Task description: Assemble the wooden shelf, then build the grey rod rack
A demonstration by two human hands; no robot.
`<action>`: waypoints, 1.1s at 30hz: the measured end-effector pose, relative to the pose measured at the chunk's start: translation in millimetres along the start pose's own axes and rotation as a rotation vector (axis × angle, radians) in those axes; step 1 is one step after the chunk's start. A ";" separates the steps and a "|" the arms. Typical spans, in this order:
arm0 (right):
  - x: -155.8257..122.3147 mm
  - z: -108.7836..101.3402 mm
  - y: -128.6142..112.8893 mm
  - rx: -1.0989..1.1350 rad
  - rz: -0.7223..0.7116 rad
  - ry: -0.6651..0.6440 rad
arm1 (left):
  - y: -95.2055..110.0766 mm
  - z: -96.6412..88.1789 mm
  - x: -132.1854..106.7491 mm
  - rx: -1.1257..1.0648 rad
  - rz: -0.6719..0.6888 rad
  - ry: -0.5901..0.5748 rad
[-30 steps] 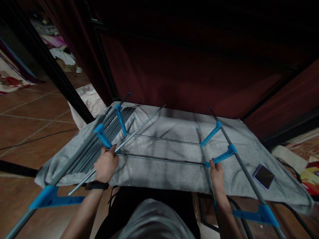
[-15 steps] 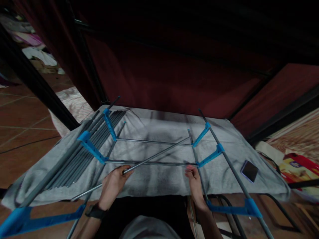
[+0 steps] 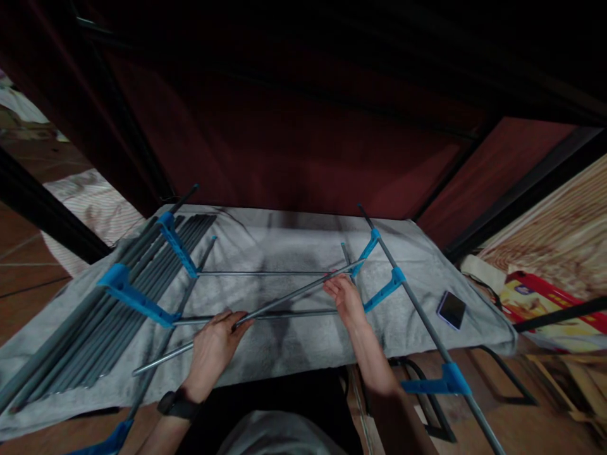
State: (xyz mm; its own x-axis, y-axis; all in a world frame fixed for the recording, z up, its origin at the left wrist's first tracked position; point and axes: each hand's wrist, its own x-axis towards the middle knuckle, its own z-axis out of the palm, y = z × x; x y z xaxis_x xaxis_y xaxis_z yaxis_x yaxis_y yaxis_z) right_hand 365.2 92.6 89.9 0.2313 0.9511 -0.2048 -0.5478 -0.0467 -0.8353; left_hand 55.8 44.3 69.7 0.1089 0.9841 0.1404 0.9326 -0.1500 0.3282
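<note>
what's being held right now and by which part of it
The left hand holds a slanting metal rod partway along, toward its middle. The right hand has its fingers by the rod's far end; whether it grips cannot be told.

A dark red panel [image 3: 294, 151] (dimly lit) rises behind; brown floor tiles [image 3: 28, 270] lie left.

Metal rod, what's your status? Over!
Left hand gripping metal rod. Right hand open near its far end, touch unclear. Rod slanting across two frame bars.
</note>
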 end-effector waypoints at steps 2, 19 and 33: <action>6.7 0.4 -7.6 0.008 -0.013 0.029 | 2.9 -0.8 5.8 0.007 0.052 0.022; 46.4 14.7 -45.0 0.045 -0.024 -0.043 | 16.4 -21.0 53.7 -0.038 0.195 0.207; 60.7 20.7 -61.4 0.043 -0.005 -0.061 | 28.9 -36.1 70.7 0.019 0.167 0.235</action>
State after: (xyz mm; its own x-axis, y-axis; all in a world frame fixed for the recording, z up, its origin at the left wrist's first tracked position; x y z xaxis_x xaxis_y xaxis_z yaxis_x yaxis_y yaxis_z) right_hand 396.2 159.4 139.3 0.1853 0.9681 -0.1686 -0.5810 -0.0305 -0.8133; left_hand 78.1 106.0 122.9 0.1807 0.8966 0.4044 0.9151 -0.3039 0.2650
